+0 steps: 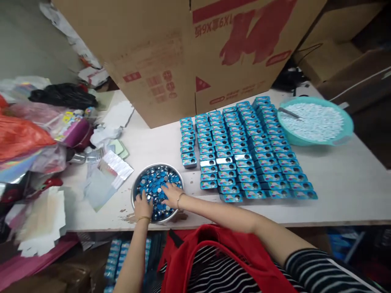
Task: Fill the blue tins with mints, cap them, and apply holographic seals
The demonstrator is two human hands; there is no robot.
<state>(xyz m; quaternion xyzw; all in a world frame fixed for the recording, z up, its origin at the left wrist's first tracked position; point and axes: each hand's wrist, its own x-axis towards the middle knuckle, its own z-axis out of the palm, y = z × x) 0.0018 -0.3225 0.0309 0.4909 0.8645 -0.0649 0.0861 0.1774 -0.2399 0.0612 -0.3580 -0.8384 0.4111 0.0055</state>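
Both hands are in a round metal bowl [133,202] near the table's front edge, touching a heap of small round blue-and-silver pieces [159,179]. My left hand [143,207] reaches in at the left side, fingers apart and pointing down onto the pieces. From the right, my right hand [172,196] lies over the rim with its fingers spread on the heap. Neither hand visibly grips a piece, though the fingertips are partly hidden among them. Right of the bowl stand long rows of small blue boxes [241,162] with printed labels; a few show silvery tops.
A large cardboard box [171,61] stands behind the rows. At the right is a turquoise basin [317,140] full of small white pieces, with a thin tool [290,113] on them. Plastic bags [27,130] and loose packaging [110,175] crowd the left.
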